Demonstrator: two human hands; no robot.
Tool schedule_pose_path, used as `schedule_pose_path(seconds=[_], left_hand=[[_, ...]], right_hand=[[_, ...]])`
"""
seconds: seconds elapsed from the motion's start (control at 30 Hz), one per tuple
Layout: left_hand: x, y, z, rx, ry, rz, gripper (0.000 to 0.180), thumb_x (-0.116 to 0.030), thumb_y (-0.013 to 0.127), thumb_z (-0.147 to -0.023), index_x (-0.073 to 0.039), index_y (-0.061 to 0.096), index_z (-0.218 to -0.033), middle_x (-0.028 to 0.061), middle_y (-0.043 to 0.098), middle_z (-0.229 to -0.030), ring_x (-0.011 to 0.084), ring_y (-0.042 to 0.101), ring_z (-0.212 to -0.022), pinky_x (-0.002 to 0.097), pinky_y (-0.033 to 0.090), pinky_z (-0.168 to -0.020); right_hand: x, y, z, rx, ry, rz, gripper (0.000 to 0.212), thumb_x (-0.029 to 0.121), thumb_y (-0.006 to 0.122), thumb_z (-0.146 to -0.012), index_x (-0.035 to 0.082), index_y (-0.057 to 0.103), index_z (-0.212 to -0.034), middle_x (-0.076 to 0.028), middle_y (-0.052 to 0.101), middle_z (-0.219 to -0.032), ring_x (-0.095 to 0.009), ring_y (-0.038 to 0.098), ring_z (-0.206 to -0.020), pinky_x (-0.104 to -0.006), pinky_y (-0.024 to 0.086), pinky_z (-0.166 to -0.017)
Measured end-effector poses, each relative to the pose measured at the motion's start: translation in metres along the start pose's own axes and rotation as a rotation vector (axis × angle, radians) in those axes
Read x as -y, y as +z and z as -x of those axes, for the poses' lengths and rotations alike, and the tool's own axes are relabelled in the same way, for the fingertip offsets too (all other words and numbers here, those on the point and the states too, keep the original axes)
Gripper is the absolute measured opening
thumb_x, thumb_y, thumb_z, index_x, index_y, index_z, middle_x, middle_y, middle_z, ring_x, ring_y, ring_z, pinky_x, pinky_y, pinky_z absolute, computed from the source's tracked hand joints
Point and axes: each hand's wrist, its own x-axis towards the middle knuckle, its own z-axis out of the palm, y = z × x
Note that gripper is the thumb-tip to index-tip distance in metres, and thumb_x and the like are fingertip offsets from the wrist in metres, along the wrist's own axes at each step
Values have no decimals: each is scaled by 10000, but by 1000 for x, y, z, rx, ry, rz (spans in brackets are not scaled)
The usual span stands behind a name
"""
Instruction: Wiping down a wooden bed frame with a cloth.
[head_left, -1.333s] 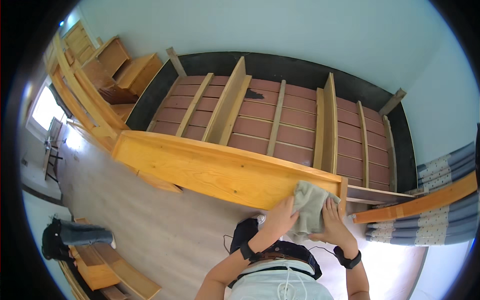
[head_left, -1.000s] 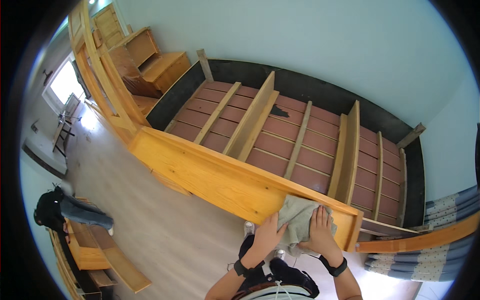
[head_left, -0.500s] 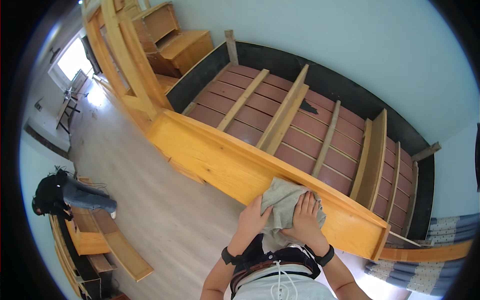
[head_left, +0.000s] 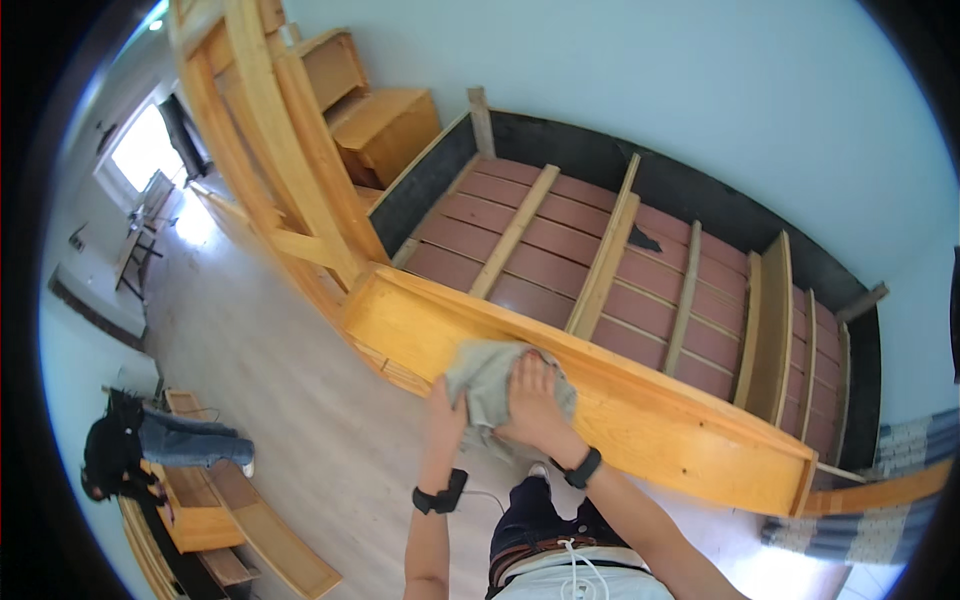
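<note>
A grey cloth [head_left: 487, 385] lies over the top edge of the long yellow wooden side rail [head_left: 640, 420] of a bed frame. My right hand [head_left: 533, 395] presses flat on the cloth, fingers spread over it. My left hand [head_left: 446, 412] holds the cloth's left edge against the outer face of the rail. Both wrists wear dark bands. Behind the rail lies the bed base of reddish-brown slats [head_left: 610, 250] with pale wooden cross battens.
A wooden ladder and posts [head_left: 270, 150] rise at the rail's left end, with a wooden cabinet [head_left: 385, 125] behind. Another person [head_left: 150, 450] crouches at lower left by wooden boards [head_left: 270, 540]. A pale wall stands behind the bed. A striped fabric [head_left: 890, 470] shows at right.
Both hands and the cloth have slid leftward along the rail, from near its right end to its left-middle part. The view has swung with them.
</note>
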Motion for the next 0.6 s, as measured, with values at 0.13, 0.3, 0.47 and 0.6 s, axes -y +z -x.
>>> schedule_pose_path(seconds=[0.13, 0.3, 0.47, 0.6], left_hand=[[-16, -4, -1, -55, 11, -83, 407, -163, 529, -817, 29, 418, -1158, 267, 512, -1010, 418, 496, -931, 433, 407, -802], [-31, 5, 3, -29, 130, -168, 506, -126, 531, -774, 23, 346, -1221, 248, 505, -1032, 414, 509, -911, 449, 418, -779], [-87, 39, 25, 225, 111, -181, 582, -109, 540, -719, 21, 314, -1239, 245, 507, -1031, 403, 522, -897, 461, 429, -761], [-137, 88, 70, 324, 200, -110, 610, -121, 549, -704, 35, 298, -1238, 253, 507, -1026, 399, 533, -882, 453, 433, -766]], right_hand=[[1, -5, -11, -67, -74, -7, 1089, 427, 718, -526, -164, 186, -1271, -354, 169, -1339, -441, 140, -1280, -539, 111, -1034], [-5, -6, 2, -115, -125, -34, 1060, 402, 708, -526, -150, 200, -1275, -320, 209, -1341, -406, 165, -1284, -498, 125, -1049], [-55, -18, 54, -129, -37, -137, 1011, 404, 702, -550, -91, 233, -1296, -288, 238, -1345, -387, 190, -1282, -467, 144, -1055], [-107, -28, 126, -186, 37, -172, 1000, 408, 707, -555, -55, 241, -1309, -270, 254, -1346, -384, 214, -1276, -459, 154, -1056]])
